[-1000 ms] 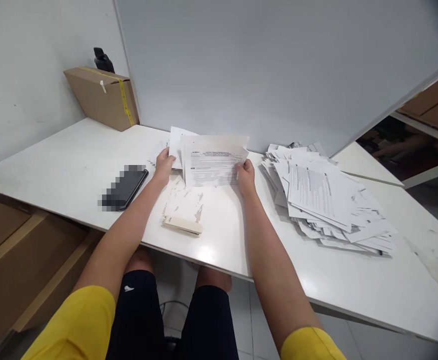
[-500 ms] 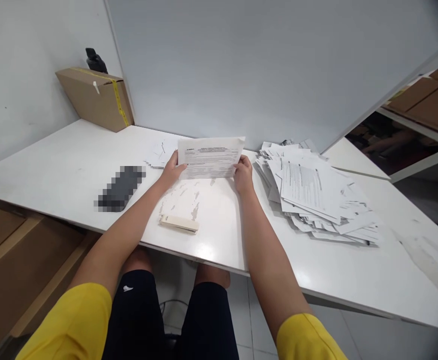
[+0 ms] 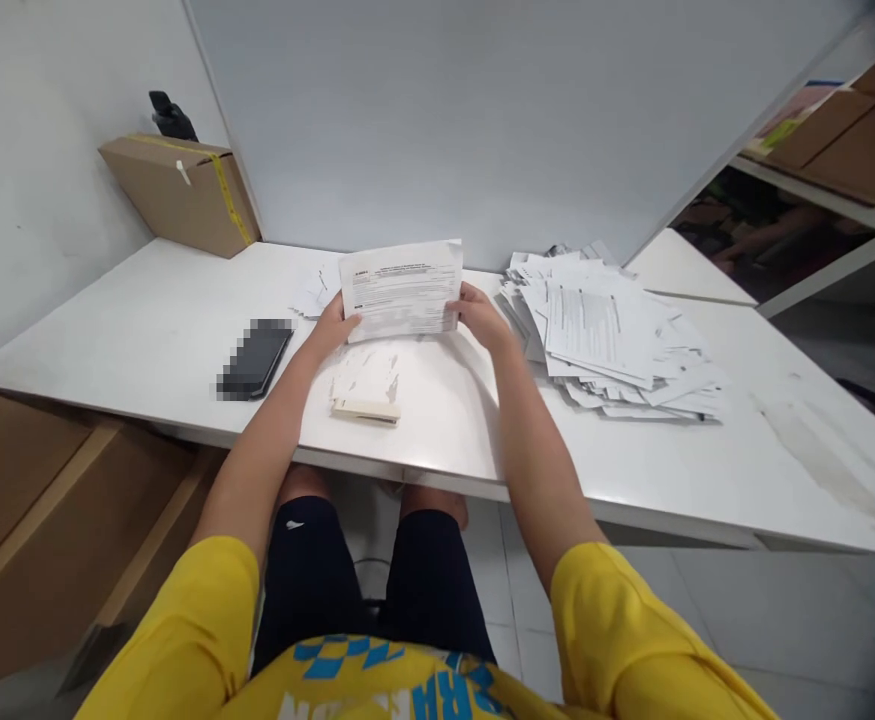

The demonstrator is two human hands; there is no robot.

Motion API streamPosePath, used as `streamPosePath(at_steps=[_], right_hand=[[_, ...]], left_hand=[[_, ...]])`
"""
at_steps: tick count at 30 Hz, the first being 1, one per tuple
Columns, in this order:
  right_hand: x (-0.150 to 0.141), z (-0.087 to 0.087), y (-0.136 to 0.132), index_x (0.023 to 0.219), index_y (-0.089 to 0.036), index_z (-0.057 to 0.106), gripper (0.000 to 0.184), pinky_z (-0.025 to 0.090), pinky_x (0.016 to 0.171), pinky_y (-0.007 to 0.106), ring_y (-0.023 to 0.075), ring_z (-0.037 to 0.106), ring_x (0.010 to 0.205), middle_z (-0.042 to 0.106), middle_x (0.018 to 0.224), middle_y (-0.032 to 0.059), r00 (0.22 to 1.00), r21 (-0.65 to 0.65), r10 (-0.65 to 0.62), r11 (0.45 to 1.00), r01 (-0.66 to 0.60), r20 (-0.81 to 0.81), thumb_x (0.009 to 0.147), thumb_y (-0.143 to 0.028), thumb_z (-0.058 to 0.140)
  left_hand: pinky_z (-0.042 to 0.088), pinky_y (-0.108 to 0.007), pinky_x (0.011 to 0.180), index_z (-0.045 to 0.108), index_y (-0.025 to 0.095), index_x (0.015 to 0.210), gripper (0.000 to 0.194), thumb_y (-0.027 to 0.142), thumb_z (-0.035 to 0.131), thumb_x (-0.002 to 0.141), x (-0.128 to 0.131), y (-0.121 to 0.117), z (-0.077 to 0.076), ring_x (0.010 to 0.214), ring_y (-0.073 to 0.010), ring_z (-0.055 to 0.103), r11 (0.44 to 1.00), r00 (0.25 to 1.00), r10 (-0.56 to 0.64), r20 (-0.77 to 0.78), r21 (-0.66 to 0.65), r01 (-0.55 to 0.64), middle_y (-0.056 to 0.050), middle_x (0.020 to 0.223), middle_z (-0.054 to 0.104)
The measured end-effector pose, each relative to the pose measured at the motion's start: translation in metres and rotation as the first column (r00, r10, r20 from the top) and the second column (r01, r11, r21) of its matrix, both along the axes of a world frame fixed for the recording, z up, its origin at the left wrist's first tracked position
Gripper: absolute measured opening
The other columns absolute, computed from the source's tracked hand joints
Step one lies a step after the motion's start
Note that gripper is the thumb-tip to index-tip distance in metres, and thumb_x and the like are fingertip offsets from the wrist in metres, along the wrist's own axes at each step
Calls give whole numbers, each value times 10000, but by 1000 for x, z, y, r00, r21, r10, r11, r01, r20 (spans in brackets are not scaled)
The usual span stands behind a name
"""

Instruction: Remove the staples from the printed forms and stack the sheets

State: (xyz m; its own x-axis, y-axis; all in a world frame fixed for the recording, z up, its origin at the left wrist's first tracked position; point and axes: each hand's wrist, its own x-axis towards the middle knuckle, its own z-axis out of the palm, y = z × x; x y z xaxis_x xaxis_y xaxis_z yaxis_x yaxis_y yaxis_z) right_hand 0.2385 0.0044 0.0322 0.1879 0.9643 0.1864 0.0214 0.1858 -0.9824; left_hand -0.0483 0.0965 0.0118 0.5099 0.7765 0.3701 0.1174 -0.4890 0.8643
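Note:
Printed paper sheets [image 3: 403, 285] are held up between my two hands, above the middle of the table. How many sheets there are I cannot tell. My left hand [image 3: 336, 325] grips their lower left side, thumb in front and fingers behind. At the right edge my right hand [image 3: 478, 312] pinches them the same way. A cream stapler [image 3: 366, 411] lies on the table below the sheets, nearer to me. Partly behind my left hand, a few papers [image 3: 313, 290] lie on the table. To the right is a large untidy heap of printed papers [image 3: 609, 335].
A black phone [image 3: 257, 360], partly blurred out, lies left of my left forearm. A cardboard box [image 3: 178, 195] with yellow tape stands in the back left corner, a black object [image 3: 172, 117] behind it. Open shelving with boxes [image 3: 842, 150] is at the far right.
A separate sheet in my left hand has come together with the others. My left hand moved in to their left edge. The view has tilted, showing more of my shirt.

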Motion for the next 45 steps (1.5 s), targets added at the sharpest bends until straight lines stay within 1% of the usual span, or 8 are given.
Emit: streamPosePath(at_steps=[2, 5, 8, 11, 16, 23, 37, 45], right_hand=[[6, 16, -31, 1013, -245, 689, 408, 537, 974, 450, 281, 671, 1064, 775, 992, 8, 998, -8, 16, 1000, -16, 56, 606, -241, 655], [13, 21, -99, 1083, -261, 684, 438, 564, 892, 419, 267, 687, 1025, 765, 1004, 12, 995, -32, -102, 994, 102, 19, 645, -260, 666], [9, 6, -178, 1086, -257, 673, 459, 566, 765, 369, 247, 697, 900, 749, 939, 18, 977, -181, -210, 960, 214, 42, 627, -270, 679], [-5, -16, -248, 1156, -250, 649, 542, 550, 692, 358, 247, 690, 808, 744, 903, 30, 937, -341, -329, 873, 349, 116, 614, -278, 660], [-30, -44, -319, 1274, -268, 611, 628, 560, 886, 437, 289, 714, 948, 768, 970, 49, 883, -343, -455, 817, 465, 113, 649, -297, 659], [-66, -60, -336, 1249, -258, 621, 608, 542, 1009, 513, 330, 711, 1096, 781, 1043, 76, 876, -325, -478, 839, 437, -56, 642, -267, 663], [-109, -72, -326, 1495, -245, 450, 819, 514, 1079, 468, 285, 653, 1221, 713, 1277, 101, 841, -270, -536, 822, 502, -67, 692, -272, 609], [-96, -85, -336, 1613, -231, 329, 930, 503, 1102, 498, 284, 618, 1300, 652, 1391, 130, 821, -289, -568, 778, 558, 56, 734, -278, 629]], left_hand=[[521, -476, 1056, 503, 169, 1425, 630, 394, 612, 846, -15, -11, 2, 1178, -295, 665, 998, 998, -49, -30, -37, 48, -138, 1226, 698], [557, -430, 970, 527, 181, 1408, 586, 440, 568, 884, -30, -31, 1, 990, -245, 716, 993, 989, -80, -125, -93, 69, -103, 1073, 716], [544, -390, 969, 599, 193, 1337, 501, 432, 520, 903, -33, -52, 3, 989, -224, 703, 999, 989, -25, -148, -30, 21, -80, 1018, 723], [527, -394, 974, 638, 187, 1294, 475, 434, 492, 915, -36, -78, 8, 1020, -239, 686, 996, 987, 31, -159, 90, -17, -83, 1032, 739], [523, -390, 966, 702, 197, 1226, 493, 524, 471, 938, -49, -119, 13, 1040, -269, 680, 975, 964, -8, -266, 212, 67, -100, 1067, 756], [473, -476, 1049, 738, 195, 1186, 548, 576, 411, 967, -44, -133, 14, 1194, -330, 610, 870, 822, -125, -556, 338, 360, -134, 1230, 721], [482, -455, 1021, 754, 203, 1129, 491, 539, 427, 980, -41, -132, 9, 1180, -301, 614, 861, 833, -87, -546, 379, 339, -108, 1189, 737], [499, -445, 965, 777, 201, 986, 478, 531, 431, 985, -38, -132, 7, 1111, -300, 635, 855, 841, -70, -536, 402, 327, -115, 1103, 754]])
